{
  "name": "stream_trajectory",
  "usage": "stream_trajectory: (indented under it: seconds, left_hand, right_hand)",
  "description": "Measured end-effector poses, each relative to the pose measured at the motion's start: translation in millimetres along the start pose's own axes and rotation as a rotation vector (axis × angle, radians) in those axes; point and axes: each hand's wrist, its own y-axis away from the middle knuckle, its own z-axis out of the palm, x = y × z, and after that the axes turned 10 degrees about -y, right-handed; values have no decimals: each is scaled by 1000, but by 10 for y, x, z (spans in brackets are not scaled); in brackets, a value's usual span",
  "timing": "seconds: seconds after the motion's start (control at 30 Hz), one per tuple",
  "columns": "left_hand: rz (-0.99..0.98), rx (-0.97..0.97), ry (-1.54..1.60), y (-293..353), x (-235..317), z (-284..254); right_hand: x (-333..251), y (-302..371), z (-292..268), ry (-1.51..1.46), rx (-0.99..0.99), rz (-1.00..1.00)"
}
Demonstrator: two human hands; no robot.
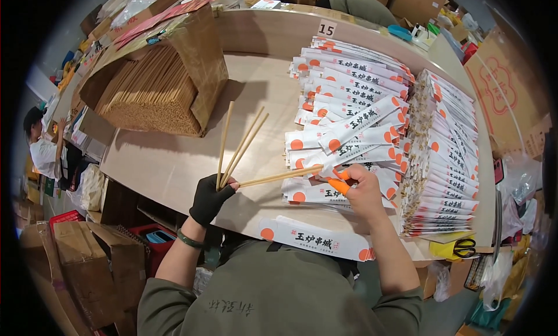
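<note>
My left hand [210, 199], in a black glove that leaves the fingertips bare, is closed round several wooden chopsticks. Three of these chopsticks [247, 141] fan up and away over the table. A further pair of chopsticks [276, 177] runs from its thumb and fingers toward the right. Their far tips meet the open end of a white paper sleeve [329, 160] with a printed red-orange dot. My right hand [366, 192], with orange covers on two fingertips, pinches that sleeve near its opening. How far the tips reach inside is hard to see.
An opened carton [209, 63] packed with chopsticks [154, 98] lies at the far left. Loose sleeves [354, 74] spread beside stacked filled sleeves [444, 162] on the right. More sleeves [314, 237] lie along the near edge. Black-handled scissors [464, 248] sit at the right corner.
</note>
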Motion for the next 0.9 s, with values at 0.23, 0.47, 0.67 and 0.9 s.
stream_trajectory:
  seconds: [0.23, 0.47, 0.67, 0.9]
  left_hand:
    - [142, -186, -238, -76, 16, -141]
    - [31, -117, 696, -261, 511, 804]
    - [-216, 71, 355, -372, 147, 407]
    - [-157, -45, 337, -171, -116, 522]
  right_hand:
    - [-33, 21, 19, 451, -214, -363]
    - [-217, -261, 621, 907, -286, -783]
    - [120, -36, 339, 858, -278, -768]
    - [514, 159, 366, 940, -462, -768]
